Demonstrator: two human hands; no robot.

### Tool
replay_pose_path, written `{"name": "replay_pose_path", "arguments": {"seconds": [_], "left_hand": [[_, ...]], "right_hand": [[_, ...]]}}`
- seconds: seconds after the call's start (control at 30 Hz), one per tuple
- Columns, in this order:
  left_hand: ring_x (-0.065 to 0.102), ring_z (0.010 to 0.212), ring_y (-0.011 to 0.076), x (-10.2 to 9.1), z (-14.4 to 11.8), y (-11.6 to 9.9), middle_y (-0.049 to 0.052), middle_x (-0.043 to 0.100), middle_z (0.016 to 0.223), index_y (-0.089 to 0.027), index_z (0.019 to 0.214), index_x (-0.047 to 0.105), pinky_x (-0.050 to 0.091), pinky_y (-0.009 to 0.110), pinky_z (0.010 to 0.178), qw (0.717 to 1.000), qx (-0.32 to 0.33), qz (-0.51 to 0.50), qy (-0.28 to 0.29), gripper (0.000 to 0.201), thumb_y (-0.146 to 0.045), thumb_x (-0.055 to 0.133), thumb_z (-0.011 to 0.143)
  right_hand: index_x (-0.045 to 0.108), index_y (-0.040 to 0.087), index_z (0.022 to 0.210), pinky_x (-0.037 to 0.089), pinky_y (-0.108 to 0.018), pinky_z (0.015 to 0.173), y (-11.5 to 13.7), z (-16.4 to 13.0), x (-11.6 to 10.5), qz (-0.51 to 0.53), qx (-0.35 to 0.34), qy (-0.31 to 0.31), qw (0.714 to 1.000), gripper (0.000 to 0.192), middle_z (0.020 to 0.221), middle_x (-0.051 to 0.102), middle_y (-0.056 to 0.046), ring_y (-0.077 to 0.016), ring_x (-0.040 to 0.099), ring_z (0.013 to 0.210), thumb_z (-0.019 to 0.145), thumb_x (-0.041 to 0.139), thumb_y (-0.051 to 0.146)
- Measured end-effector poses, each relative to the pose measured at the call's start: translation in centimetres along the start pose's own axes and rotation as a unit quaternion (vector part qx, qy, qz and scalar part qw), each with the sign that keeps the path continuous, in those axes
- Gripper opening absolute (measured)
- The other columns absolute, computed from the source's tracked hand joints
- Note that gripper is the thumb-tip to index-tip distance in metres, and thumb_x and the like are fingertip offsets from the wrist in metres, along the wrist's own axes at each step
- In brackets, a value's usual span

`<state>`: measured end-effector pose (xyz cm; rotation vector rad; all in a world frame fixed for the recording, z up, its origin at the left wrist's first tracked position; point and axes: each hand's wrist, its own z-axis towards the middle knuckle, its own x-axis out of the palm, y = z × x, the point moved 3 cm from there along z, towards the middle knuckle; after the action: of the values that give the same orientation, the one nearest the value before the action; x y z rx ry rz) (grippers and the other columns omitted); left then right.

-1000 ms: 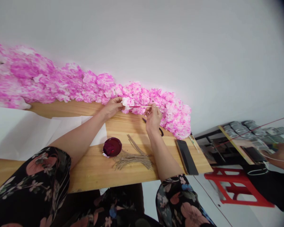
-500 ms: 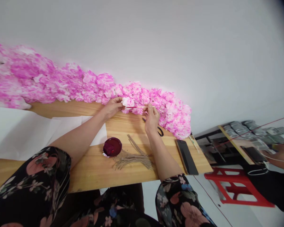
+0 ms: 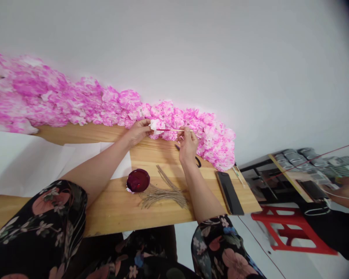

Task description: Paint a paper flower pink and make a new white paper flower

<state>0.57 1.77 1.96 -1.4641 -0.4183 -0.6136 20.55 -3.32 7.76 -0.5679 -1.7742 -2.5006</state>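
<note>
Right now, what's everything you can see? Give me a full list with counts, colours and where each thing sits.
paper flower: one, white, pinched in the left hand at the far edge of the table
brush: one, thin with a red part, in the right hand, tip at the paper flower
flower row: many, pink and white, along the wall
bowl: one, dark red, on the table
twine bundle: one, tan, right of the bowl
scissors: one, black, partly behind the right hand
phone: one, black, right end of the table
table: one, light wood
stool: one, red, on the floor
left hand: on the paper flower
right hand: on the brush
</note>
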Motion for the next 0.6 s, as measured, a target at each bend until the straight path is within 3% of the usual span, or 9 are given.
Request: {"name": "replay_pose_path", "arguments": {"seconds": [0.27,0.4,0.5,0.6], "left_hand": [[0.061,0.058,0.0105,-0.2,0.2,0.2,-0.002,0.068,0.068,-0.015,0.077,0.071,0.048,0.024,0.061,1.000,0.005,-0.004,0.006,0.032,-0.010,0.092,0.052],[0.061,0.058,0.0105,-0.3,0.2,0.2,-0.002,0.068,0.069,-0.015,0.078,0.071,0.049,0.025,0.061,1.000,0.007,-0.002,0.014,0.033,-0.011,0.092,0.053],[0.062,0.059,0.0113,-0.4,0.3,0.3,-0.001,0.070,0.070,-0.015,0.079,0.071,0.050,0.025,0.062,1.000,0.004,-0.001,0.010,0.031,-0.010,0.090,0.055],[0.062,0.059,0.0119,-0.5,0.5,0.5,-0.001,0.070,0.071,-0.015,0.080,0.072,0.049,0.026,0.061,1.000,0.000,0.006,0.003,0.028,-0.008,0.088,0.058]], "right_hand": [[0.077,0.020,0.085,0.045,-0.021,0.054,-0.1,-0.3,0.0,-0.047,0.010,0.007,0.999,0.042,0.072,0.070,0.003,-0.0094,0.062,0.066,0.074,0.087,0.059],[0.075,0.021,0.079,0.046,-0.023,0.054,0.5,-0.2,0.2,-0.007,-0.014,0.013,1.000,0.044,0.068,0.068,0.003,-0.0095,0.059,0.060,0.074,0.085,0.064],[0.074,0.022,0.072,0.046,-0.025,0.054,1.1,-0.6,0.6,0.021,-0.036,0.049,0.998,0.047,0.060,0.062,0.003,-0.0098,0.055,0.053,0.077,0.082,0.068],[0.069,0.023,0.062,0.045,-0.028,0.054,1.4,-1.6,1.1,-0.002,-0.056,0.126,0.990,0.052,0.054,0.054,0.003,-0.0116,0.052,0.051,0.083,0.077,0.070]]}}
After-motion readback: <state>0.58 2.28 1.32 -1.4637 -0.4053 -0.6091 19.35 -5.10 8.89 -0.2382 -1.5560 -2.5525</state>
